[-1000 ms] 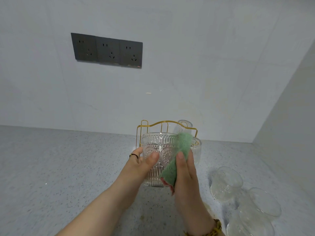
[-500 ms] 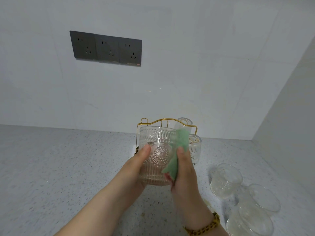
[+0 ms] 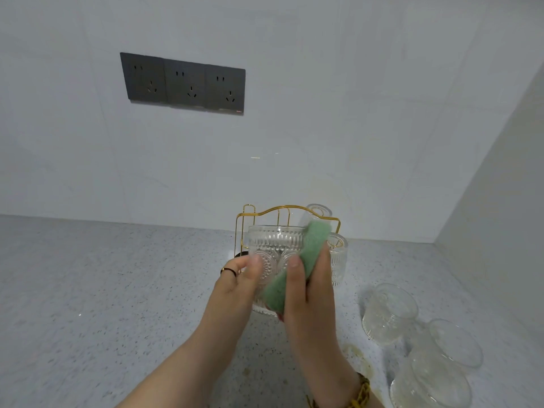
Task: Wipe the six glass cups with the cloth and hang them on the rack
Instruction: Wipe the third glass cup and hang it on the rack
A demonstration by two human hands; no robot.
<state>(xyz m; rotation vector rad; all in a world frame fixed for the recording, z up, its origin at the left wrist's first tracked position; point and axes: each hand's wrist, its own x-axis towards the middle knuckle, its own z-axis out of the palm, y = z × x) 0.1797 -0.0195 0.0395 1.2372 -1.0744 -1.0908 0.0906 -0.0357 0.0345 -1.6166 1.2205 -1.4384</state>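
Centrally in the head view, the left hand [image 3: 235,290] is gripping an upright embossed clear glass cup [image 3: 270,242], while the right hand [image 3: 312,295] is pinching a folded green cloth [image 3: 312,242] against its wall; the gold wire rack [image 3: 236,231] is standing just behind, at twelve o'clock.

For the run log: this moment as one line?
step: wiping; left hand: holds glass cup; right hand: presses green cloth on cup; rack: two cups; counter: three cups

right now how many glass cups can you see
6 glass cups: one gripped in the left hand; two on the rack behind it; three on the counter at right. More may be hidden.
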